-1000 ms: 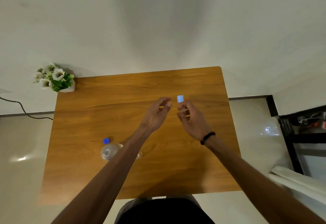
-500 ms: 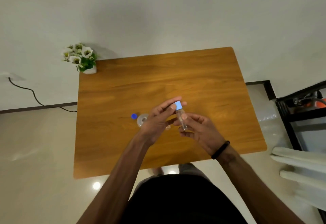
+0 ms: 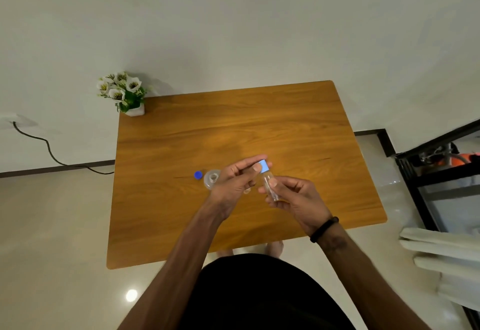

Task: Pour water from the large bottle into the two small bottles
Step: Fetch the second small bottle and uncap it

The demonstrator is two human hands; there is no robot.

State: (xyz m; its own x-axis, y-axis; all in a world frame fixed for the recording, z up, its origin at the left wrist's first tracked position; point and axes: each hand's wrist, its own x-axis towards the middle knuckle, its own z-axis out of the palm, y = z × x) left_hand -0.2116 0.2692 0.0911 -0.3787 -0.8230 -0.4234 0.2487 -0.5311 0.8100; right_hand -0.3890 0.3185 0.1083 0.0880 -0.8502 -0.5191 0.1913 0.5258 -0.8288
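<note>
Little has shifted since half a second ago: the same two-handed hold on the small bottle is kept, with the left fingers set a touch more squarely on its cap. Over the wooden tabletop (image 3: pixel 285 122), the large bottle (image 3: pixel 211 179) is seen standing open, partly hidden behind the left hand (image 3: pixel 233 187), its dark blue cap (image 3: pixel 198 175) lying just beside it. The small bottle (image 3: pixel 270 187) is gripped around its clear body by the right hand (image 3: pixel 298 200), its long axis tilted, cap end up and away. The light blue cap (image 3: pixel 263 166) is pinched by the left fingers (image 3: pixel 255 167); unscrewing is judged under way. A second small bottle cannot be clearly made out.
</note>
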